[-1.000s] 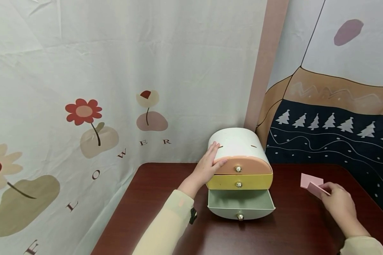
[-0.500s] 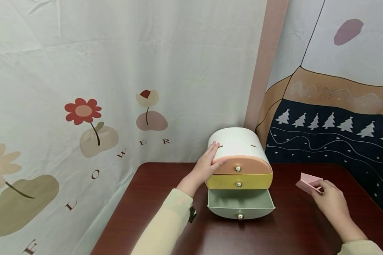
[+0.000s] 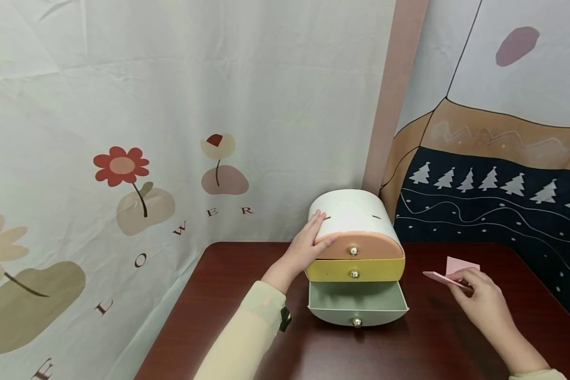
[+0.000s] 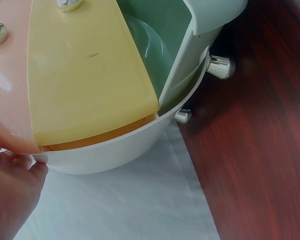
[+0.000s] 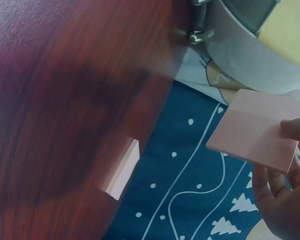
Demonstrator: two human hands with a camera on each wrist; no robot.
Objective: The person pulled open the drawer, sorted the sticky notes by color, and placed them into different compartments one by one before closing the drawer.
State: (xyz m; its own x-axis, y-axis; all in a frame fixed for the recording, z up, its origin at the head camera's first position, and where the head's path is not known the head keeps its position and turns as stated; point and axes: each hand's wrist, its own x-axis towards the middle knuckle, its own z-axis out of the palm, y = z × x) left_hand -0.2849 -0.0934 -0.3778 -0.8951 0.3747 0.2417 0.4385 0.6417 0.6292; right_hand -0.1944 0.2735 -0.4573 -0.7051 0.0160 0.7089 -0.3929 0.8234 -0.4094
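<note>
A small desktop drawer box [image 3: 353, 208] with a white rounded top stands on the table. Its orange drawer [image 3: 332, 247] and yellow drawer [image 3: 330, 271] look closed, while the green bottom drawer [image 3: 332, 315] is pulled out. My left hand [image 3: 303, 249] rests on the box's upper left side, fingers over the white top and thumb on the orange front. To the right of the box, my right hand [image 3: 484, 303] pinches a square pink sticky note pad [image 5: 255, 131] between thumb and fingers, above the table. A second pink pad [image 5: 124, 172] lies on the table behind it.
The dark red wooden table [image 3: 247, 295] runs around the box. A white curtain [image 3: 275, 105] with flower prints hangs behind it, and a dark cloth with white trees [image 3: 489, 179] hangs at the right. Round metal knobs [image 3: 357, 322] stick out from the drawer fronts.
My right hand has shifted left with the held pad, lifting it off the other pad and turning it flatter, its edge toward the box. The left hand stays on the box.
</note>
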